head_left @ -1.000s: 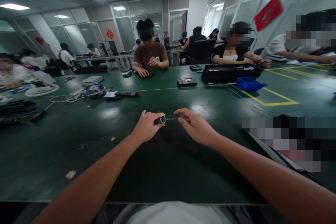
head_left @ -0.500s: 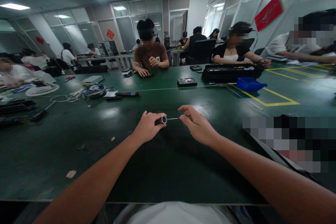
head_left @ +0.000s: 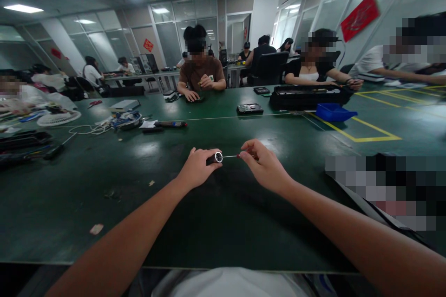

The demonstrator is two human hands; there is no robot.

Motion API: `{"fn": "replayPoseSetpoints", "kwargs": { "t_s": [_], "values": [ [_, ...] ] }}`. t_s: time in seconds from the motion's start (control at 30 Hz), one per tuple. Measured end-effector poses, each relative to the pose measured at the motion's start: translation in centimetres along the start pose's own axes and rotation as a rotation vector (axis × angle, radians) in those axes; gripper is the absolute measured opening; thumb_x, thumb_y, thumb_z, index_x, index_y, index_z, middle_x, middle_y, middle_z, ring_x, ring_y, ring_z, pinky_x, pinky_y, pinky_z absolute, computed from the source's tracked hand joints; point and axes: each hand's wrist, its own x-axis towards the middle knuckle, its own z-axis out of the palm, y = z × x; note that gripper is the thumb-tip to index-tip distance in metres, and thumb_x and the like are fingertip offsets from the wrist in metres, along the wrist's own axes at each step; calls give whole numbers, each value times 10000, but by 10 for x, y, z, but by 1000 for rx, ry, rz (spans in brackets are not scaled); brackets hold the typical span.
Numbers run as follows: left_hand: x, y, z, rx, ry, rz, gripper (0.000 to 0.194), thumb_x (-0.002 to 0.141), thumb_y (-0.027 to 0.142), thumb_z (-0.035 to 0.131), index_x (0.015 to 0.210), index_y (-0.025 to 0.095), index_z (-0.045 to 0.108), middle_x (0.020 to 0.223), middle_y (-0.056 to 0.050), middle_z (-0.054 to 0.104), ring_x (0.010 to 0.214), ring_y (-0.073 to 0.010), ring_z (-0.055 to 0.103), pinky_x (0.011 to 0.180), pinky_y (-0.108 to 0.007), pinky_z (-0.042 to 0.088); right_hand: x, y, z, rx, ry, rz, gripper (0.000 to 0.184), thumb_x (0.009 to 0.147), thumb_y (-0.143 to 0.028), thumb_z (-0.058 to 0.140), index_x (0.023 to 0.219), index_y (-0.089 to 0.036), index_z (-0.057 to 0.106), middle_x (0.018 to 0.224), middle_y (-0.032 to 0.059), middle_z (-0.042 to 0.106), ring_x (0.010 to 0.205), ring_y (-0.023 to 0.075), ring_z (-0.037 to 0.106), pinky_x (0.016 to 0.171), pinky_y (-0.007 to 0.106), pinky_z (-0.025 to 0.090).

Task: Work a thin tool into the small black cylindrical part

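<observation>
My left hand (head_left: 197, 168) is closed around a short black cylinder (head_left: 211, 160) with a pale ring at its end; what kind of part it is I cannot tell. The end of it points to the right. From the other side, my right hand (head_left: 263, 164) pinches the dark red handle of a slim screwdriver (head_left: 230, 156). Its thin metal shaft lies level between the hands, with the tip at the ringed end of the cylinder. Whether the tip sits inside or just touches is too small to tell. Both hands are above the green table (head_left: 223, 227).
Ahead lie a hard drive (head_left: 250, 109), a blue tray (head_left: 336, 112) and a long black housing (head_left: 310, 97). Pens (head_left: 170, 124) and a bundle of cables (head_left: 125, 120) are on the left. A blurred-out item (head_left: 379, 192) lies at the right. Co-workers sit across the table.
My right hand's raised fingers have curled in closer to the screwdriver handle. The cylinder and left hand stay almost the same; the whole view has shifted slightly.
</observation>
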Motion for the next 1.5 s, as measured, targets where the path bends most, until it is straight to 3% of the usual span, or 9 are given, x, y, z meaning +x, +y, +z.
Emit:
{"fn": "replayPoseSetpoints", "kwargs": {
  "t_s": [0.13, 0.27, 0.37, 0.47, 0.9, 1.1, 1.2, 1.33, 1.5],
  "values": [
    [-1, 2, 1, -12, 0, -19, 324, 864, 350, 647, 1185, 306, 630, 1130, -15, 686, 1038, -246, 591, 1106, -566, 247, 2, 0, 1, 164, 15, 65, 179, 871, -363, 593, 947, -201, 606, 815, 31, 670, 743, 182, 625, 681, 323, 483],
    [-1, 4, 0, -4, 8, 5, 382, 875, 366, 638, 1249, 303, 593, 1176, -25, 670, 1084, -244, 579, 1129, -564, 231, 10, 9, 5, 409, 67, 212, 247, 898, -421, 542, 909, -186, 616, 790, 40, 660, 744, 181, 637, 758, 358, 527],
    [1, 3, -2, 82, 40, 112, 382, 895, 339, 617, 1274, 317, 576, 1202, -23, 654, 1159, -233, 539, 1166, -574, 133, 16, 23, 7, 670, 58, 408, 271, 929, -437, 467, 867, -191, 563, 756, 62, 631, 687, 183, 628, 723, 372, 560],
    [2, -3, -1, 128, -4, 111, 370, 890, 320, 623, 1259, 316, 584, 1168, -29, 663, 1153, -249, 538, 1142, -641, 102, 20, 32, 8, 711, 106, 490, 249, 923, -419, 473, 827, -201, 547, 747, 59, 612, 647, 173, 607, 679, 353, 555],
    [2, -3, 3, 108, -91, 69, 376, 882, 339, 634, 1254, 320, 588, 1144, -33, 667, 1141, -256, 541, 1129, -673, 85, 15, 26, 10, 530, 142, 297, 301, 885, -482, 517, 874, -186, 567, 771, 29, 621, 649, 146, 588, 629, 304, 498],
    [3, -4, 3, 87, -76, 27, 362, 871, 340, 643, 1230, 314, 599, 1157, -33, 663, 1129, -268, 549, 1117, -676, 119, 12, 21, 6, 270, 111, 247, 297, 930, -470, 474, 876, -194, 570, 730, 18, 633, 612, 149, 598, 619, 303, 471],
    [3, -1, 2, 37, -50, 2, 289, 880, 336, 626, 1160, 266, 626, 1124, -40, 656, 1089, -251, 568, 1122, -606, 222, 12, 17, 2, 193, 141, 227, 320, 932, -485, 471, 881, -196, 597, 743, 29, 646, 635, 160, 600, 628, 305, 458],
    [2, 3, 3, -100, 11, 1, 249, 869, 282, 627, 1104, 200, 625, 1167, -68, 619, 1064, -222, 580, 976, -388, 456, 12, 14, 0, 62, 174, 206, 355, 935, -489, 463, 858, -193, 643, 748, 50, 662, 685, 191, 602, 636, 317, 435],
    [-1, 12, 3, -125, -37, -9, 368, 888, 250, 593, 1249, 211, 532, 1203, -73, 616, 1101, -235, 583, 979, -385, 460, 13, 14, -1, -10, 178, 159, 329, 928, -455, 483, 882, -191, 674, 861, 79, 711, 769, 217, 630, 700, 345, 452]
  ]
}}
